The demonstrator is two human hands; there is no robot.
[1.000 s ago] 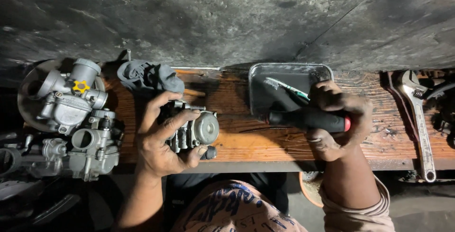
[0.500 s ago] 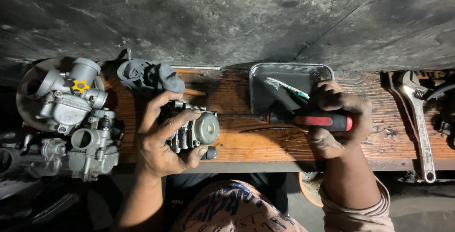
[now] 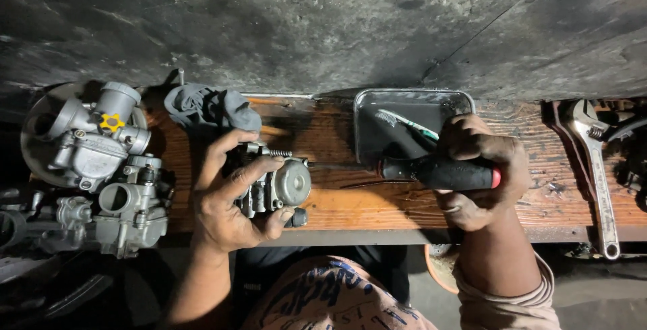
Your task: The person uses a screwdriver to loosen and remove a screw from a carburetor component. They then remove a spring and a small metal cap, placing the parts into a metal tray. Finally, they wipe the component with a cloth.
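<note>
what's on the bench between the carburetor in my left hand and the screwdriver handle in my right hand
In the head view, only the screwdriver's thin shaft crosses bare wooden bench between the carburetor and the black handle. The metal tray sits just behind.

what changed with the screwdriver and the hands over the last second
The right hand kept its grip on the black-handled screwdriver and swung it from pointing into the metal tray to lying level, its tip now aimed left at the carburetor. The left hand still clasps that carburetor in the same spot. The toothbrush, rag, spare carburetors and wrench have not moved.
</note>
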